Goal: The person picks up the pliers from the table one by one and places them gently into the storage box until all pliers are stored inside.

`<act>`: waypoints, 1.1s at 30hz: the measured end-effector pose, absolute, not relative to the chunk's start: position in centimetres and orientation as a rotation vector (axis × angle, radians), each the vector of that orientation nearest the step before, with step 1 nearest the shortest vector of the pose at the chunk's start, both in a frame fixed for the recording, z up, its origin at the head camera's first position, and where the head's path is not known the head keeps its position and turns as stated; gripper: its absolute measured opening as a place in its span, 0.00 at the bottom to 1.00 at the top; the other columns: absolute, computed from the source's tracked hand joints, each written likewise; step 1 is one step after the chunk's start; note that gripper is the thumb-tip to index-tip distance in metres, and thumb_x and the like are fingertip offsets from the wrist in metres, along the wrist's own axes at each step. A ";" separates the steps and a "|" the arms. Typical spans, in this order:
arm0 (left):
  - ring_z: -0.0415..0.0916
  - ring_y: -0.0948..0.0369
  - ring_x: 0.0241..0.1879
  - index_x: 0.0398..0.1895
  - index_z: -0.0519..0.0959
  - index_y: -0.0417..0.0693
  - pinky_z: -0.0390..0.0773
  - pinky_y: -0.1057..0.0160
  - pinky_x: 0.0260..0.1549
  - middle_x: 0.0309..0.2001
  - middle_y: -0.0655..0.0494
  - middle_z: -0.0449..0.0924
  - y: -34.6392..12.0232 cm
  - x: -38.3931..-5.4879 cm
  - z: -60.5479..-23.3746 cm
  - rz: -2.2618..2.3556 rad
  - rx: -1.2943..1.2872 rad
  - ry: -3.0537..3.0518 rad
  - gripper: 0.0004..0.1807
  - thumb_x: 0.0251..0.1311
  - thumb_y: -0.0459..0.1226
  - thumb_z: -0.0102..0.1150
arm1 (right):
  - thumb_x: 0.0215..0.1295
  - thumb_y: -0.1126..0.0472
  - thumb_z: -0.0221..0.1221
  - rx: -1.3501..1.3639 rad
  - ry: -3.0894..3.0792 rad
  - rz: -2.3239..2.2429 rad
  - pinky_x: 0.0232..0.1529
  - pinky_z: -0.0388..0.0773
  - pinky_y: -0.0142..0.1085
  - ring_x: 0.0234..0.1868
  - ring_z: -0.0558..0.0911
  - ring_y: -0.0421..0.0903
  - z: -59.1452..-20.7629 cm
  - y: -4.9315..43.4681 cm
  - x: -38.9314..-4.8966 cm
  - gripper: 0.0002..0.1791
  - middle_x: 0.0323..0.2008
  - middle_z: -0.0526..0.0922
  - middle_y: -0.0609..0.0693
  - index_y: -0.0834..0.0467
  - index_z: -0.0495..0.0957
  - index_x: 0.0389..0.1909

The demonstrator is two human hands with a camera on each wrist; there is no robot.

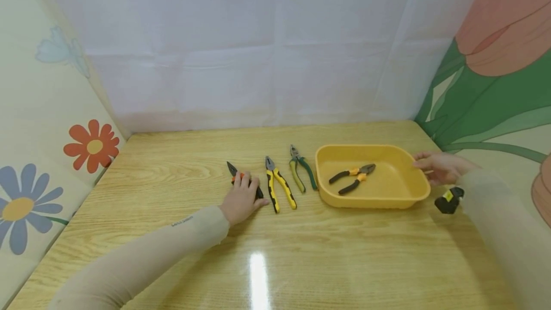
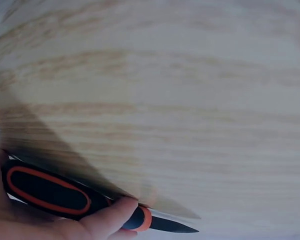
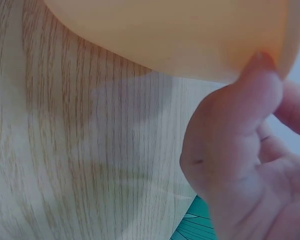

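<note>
My left hand (image 1: 242, 203) grips needle-nose pliers (image 1: 232, 169) with black and orange handles on the table. In the left wrist view their dark pointed tip (image 2: 175, 226) juts out past the fingers. On the right, the thumb and fingers of my right hand (image 1: 440, 166) pinch the right rim of a yellow plastic tray (image 1: 374, 202). The right wrist view shows the thumb against the tray's wall (image 3: 190, 40). Inside the tray lie pliers (image 1: 350, 187) with black and orange grips.
Between my left hand and the tray lie yellow-and-black pliers (image 1: 270, 185) and green-handled pliers (image 1: 296, 175), the latter close beside the tray's left wall. A black device with a yellow label (image 1: 447, 200) is at my right wrist. A white curtain (image 1: 258, 85) hangs behind the wooden table (image 1: 327, 252).
</note>
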State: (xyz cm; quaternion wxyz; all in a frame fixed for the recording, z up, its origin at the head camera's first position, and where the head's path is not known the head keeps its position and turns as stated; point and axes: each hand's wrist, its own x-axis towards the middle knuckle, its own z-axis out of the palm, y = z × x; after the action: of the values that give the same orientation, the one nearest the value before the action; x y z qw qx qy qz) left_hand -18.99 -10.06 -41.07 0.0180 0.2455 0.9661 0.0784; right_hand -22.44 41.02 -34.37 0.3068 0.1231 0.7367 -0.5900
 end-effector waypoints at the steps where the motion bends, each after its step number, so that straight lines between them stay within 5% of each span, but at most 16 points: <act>1: 0.51 0.32 0.67 0.63 0.66 0.31 0.54 0.40 0.66 0.65 0.26 0.58 -10.1 -19.1 -41.1 0.237 0.777 3.009 0.36 0.68 0.54 0.51 | 0.74 0.65 0.46 0.323 1.949 -1.563 0.39 0.82 0.36 0.34 0.79 0.42 -34.4 41.0 -22.5 0.06 0.32 0.77 0.45 0.50 0.68 0.39; 16: 0.55 0.31 0.65 0.55 0.70 0.30 0.55 0.39 0.65 0.62 0.27 0.62 -10.1 -18.8 -41.0 0.204 0.780 3.039 0.31 0.69 0.53 0.51 | 0.74 0.64 0.47 0.307 1.957 -1.549 0.39 0.81 0.36 0.34 0.79 0.42 -34.7 41.1 -22.8 0.04 0.33 0.77 0.45 0.52 0.68 0.40; 24: 0.44 0.26 0.67 0.69 0.61 0.33 0.67 0.36 0.56 0.71 0.27 0.47 -9.8 -18.4 -41.3 0.316 0.475 3.012 0.36 0.69 0.51 0.51 | 0.75 0.65 0.45 0.311 1.969 -1.542 0.39 0.81 0.36 0.34 0.79 0.42 -34.7 41.2 -22.9 0.07 0.34 0.76 0.45 0.49 0.68 0.40; 33: 0.54 0.23 0.60 0.71 0.59 0.34 0.70 0.38 0.54 0.70 0.21 0.44 -9.1 -18.7 -41.4 0.379 0.229 3.046 0.42 0.65 0.55 0.54 | 0.75 0.64 0.46 0.326 1.964 -1.544 0.39 0.81 0.36 0.34 0.79 0.42 -34.7 41.3 -22.9 0.08 0.33 0.77 0.44 0.48 0.69 0.38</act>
State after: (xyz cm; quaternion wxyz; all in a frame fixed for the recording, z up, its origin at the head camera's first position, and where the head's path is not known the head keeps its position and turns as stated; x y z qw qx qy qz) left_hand -18.70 -9.08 -41.39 0.0317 0.0743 0.9891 0.1229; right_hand -22.85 41.34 -34.68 0.3060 0.1230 0.7421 -0.5835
